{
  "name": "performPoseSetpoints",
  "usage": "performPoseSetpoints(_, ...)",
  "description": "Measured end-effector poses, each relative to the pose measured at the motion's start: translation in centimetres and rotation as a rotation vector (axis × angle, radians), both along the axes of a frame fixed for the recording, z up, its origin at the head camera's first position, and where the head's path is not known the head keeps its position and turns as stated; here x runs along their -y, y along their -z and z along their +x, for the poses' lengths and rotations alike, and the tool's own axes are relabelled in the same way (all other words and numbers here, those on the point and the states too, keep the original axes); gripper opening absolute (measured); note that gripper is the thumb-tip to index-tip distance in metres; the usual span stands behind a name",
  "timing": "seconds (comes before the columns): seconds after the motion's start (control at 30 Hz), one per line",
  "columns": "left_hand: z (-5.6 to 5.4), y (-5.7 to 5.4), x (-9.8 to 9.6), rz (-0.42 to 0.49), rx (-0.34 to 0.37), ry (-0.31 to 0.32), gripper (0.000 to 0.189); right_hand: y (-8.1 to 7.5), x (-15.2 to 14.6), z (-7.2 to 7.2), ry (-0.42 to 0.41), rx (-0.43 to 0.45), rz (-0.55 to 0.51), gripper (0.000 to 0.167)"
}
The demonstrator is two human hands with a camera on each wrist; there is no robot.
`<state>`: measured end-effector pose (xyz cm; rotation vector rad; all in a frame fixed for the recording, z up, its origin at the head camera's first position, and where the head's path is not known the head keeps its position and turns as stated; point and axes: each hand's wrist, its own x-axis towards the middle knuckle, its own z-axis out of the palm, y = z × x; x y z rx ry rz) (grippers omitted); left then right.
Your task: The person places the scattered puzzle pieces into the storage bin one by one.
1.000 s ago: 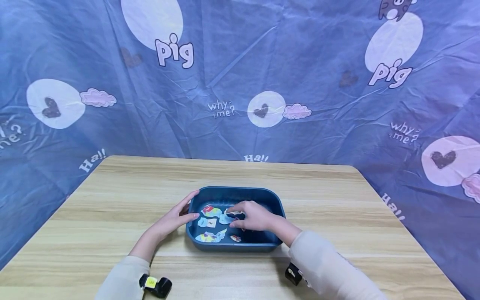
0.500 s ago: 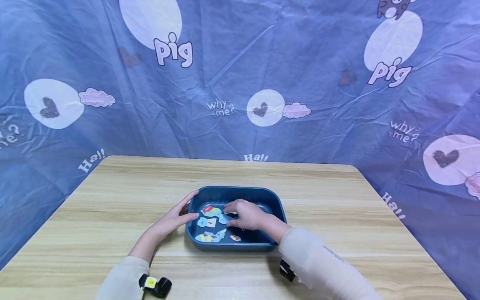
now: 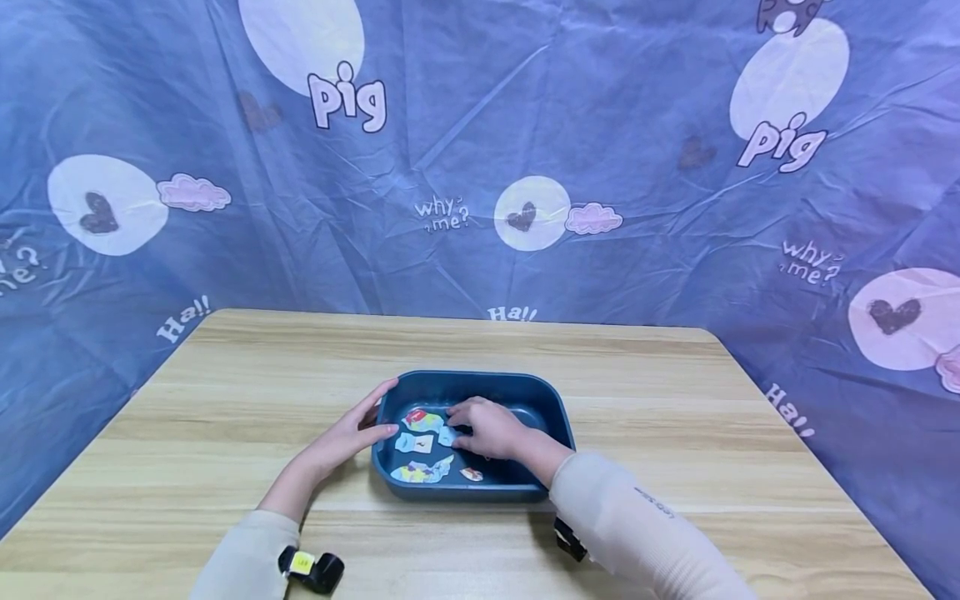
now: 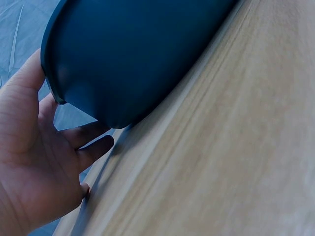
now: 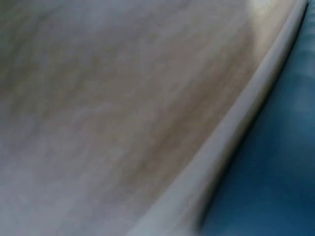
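Note:
A dark blue rectangular bin [image 3: 480, 493] stands on the wooden table, with several cut-out picture pieces lying flat on its floor. My left hand [image 3: 347, 435] grips the bin's left rim; the left wrist view has that hand [image 4: 39, 152] with its thumb at the rim and its fingers by the outer wall. My right hand [image 3: 491, 429] reaches down inside the bin, its bent fingers and thumb around a light blue piece [image 3: 447, 436]. Whether it pinches anything is hidden. Left of it lie a red and yellow piece [image 3: 422, 419], a light blue and white piece [image 3: 414, 443] and a yellow-blue piece [image 3: 423, 471].
A small brown and white piece [image 3: 471, 474] lies near the bin's front wall. The wooden table [image 3: 300, 358] surrounds the bin, and a blue printed cloth [image 3: 420, 150] hangs behind it. The right wrist view is blurred, with the bin's wall [image 5: 275, 172] along its right side.
My right hand has slid slightly left within the bin, and its forearm has swung left too. Dark and pale parts earlier visible between its fingers are now covered. The left hand stays put.

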<state>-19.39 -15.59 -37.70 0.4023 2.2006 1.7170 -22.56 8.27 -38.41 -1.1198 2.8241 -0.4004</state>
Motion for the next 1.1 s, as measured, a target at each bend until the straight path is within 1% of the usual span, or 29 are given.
performPoseSetpoints(0.2, 0.0, 0.0, 0.0, -0.008, -0.003, -0.004, 0.062, -0.1, 0.1, 0.1, 0.003, 0.015, 0.003, 0.028)
performPoseSetpoints(0.3, -0.1, 0.1, 0.1, -0.014, -0.002, -0.006, 0.062, -0.1, 0.1, 0.1, 0.003, 0.028, 0.004, 0.028)
performPoseSetpoints(0.37, -0.3, 0.6, 0.2, -0.011, 0.004, -0.011, 0.062, -0.2, 0.2, 0.2, 0.002, 0.036, 0.006, 0.027)
performPoseSetpoints(0.57, -1.4, 2.6, 0.6, -0.018, 0.001, -0.018, 0.062, -0.2, 0.1, 0.3, -0.015, 0.048, -0.003, 0.027)
performPoseSetpoints(0.63, -1.5, 3.0, 0.6, -0.017, -0.003, -0.017, 0.062, -0.3, 0.1, 0.3, -0.016, 0.053, -0.029, 0.027)
performPoseSetpoints(0.73, -1.5, 2.9, 0.6, -0.008, -0.005, -0.012, 0.062, -0.5, -0.1, 0.4, -0.009, 0.065, -0.087, 0.027)
performPoseSetpoints(0.8, -1.2, 2.1, 0.5, -0.008, -0.005, -0.008, 0.062, -0.8, -0.3, 0.4, -0.003, 0.074, -0.124, 0.028)
performPoseSetpoints(0.87, -0.6, 1.1, 0.3, -0.011, -0.005, -0.006, 0.062, -1.3, -0.5, 0.6, -0.001, 0.088, -0.159, 0.030)
performPoseSetpoints(0.97, -0.7, 1.3, 0.4, -0.018, -0.011, -0.013, 0.062, -2.2, -1.0, 0.8, -0.015, 0.101, -0.206, 0.033)
performPoseSetpoints(1.0, -0.9, 1.5, 0.5, -0.016, -0.012, -0.014, 0.062, -2.6, -1.3, 0.9, -0.019, 0.105, -0.220, 0.033)
performPoseSetpoints(1.1, -1.6, 2.7, 1.1, -0.017, -0.026, -0.015, 0.061, -4.0, -2.3, 1.3, -0.037, 0.067, -0.235, 0.035)
